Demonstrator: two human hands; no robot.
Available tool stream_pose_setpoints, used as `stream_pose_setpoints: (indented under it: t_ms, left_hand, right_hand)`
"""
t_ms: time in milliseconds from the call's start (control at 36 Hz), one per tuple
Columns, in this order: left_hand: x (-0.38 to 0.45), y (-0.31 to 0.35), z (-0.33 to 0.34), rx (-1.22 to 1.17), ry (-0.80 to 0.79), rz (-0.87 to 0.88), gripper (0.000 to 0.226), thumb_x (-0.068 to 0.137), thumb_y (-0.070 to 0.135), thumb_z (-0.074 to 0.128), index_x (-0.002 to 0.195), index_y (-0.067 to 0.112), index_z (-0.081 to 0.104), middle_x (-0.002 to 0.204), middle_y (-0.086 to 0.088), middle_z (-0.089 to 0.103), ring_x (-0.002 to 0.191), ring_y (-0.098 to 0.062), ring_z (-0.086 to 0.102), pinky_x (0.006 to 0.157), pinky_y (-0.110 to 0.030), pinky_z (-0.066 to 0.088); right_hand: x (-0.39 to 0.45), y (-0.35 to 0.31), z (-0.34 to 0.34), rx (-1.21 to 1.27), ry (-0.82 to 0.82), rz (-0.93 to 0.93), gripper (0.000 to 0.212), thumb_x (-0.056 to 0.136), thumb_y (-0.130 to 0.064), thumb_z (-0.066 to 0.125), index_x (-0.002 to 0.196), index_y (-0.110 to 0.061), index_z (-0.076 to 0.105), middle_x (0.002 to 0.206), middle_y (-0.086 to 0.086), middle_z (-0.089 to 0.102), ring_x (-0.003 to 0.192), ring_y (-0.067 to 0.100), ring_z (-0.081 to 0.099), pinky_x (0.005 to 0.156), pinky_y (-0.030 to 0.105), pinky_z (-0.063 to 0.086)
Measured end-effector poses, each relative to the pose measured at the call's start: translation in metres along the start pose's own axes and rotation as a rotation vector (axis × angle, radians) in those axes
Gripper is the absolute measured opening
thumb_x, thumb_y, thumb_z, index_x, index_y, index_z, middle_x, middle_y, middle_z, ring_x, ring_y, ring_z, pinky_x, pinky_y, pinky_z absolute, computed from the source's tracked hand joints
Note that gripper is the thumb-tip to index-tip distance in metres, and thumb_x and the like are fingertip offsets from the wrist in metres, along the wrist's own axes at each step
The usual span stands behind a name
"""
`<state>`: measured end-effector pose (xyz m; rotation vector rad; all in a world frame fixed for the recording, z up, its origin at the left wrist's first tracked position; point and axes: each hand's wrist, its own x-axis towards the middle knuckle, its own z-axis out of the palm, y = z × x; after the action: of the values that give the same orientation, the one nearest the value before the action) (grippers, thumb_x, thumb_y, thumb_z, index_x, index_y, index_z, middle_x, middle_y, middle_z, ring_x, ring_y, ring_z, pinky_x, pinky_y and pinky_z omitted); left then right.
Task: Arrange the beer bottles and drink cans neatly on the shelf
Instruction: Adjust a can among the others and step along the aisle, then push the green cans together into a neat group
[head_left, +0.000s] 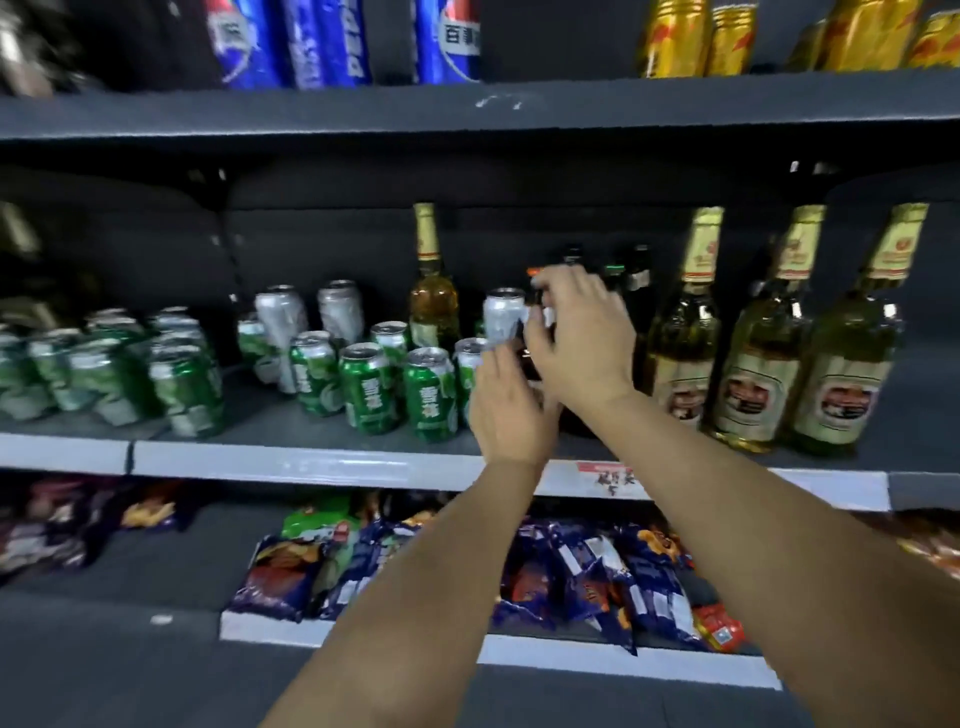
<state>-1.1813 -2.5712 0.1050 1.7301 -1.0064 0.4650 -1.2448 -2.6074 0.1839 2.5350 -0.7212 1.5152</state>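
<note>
Both forearms are stretched toward the middle shelf (311, 457), where green cans (366, 387) and tall gold-necked bottles (753, 353) are stood. Beside the silver can (503, 312), the right hand (582, 338) is curled around a dark bottle (571, 260); the left hand (511, 410) is raised just below, fingers loosely apart.

Dim, even light falls from above; the shelf (322, 460) recess behind the goods is dark, with soft shadow under the upper board. Small highlights sit on the can (363, 387) tops and the bottle (756, 364) glass, without harsh glare. The whole view is soft and smeared. Motion blur is strongest on the hands (582, 338) and the left cans. Wide-angle distortion bows the shelf edges and tilts the bottles at right.
</note>
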Motion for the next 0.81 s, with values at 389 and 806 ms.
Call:
stream_pose_setpoints:
  t_ms: [389,806]
  left_hand:
    - [0.048,-0.136,-0.124,0.356,-0.059,-0.304,0.054,0.088,0.034,0.065,0.131,0.012,0.042,0.131,-0.011,0.045,0.120,-0.030,0.042,0.089,-0.040,0.043]
    - [0.106,-0.178,-0.094,0.456,-0.430,-0.025,0.066,0.093,0.055,0.048,0.146,0.018,0.034,0.151,-0.005,0.036,0.139,-0.028,0.028,0.109,-0.040,0.031]
  right_hand:
    - [-0.005,-0.083,0.098,-0.146,-0.607,0.191,0.054,0.098,-0.049,0.040,0.139,-0.014,0.036,0.138,0.008,0.043,0.126,0.028,0.041,0.084,0.038,0.044]
    - [0.004,-0.098,0.147,-0.445,-0.586,0.291,0.069,0.091,-0.063,0.039,0.138,-0.012,0.041,0.137,0.010,0.045,0.129,0.028,0.035,0.101,0.038,0.033]
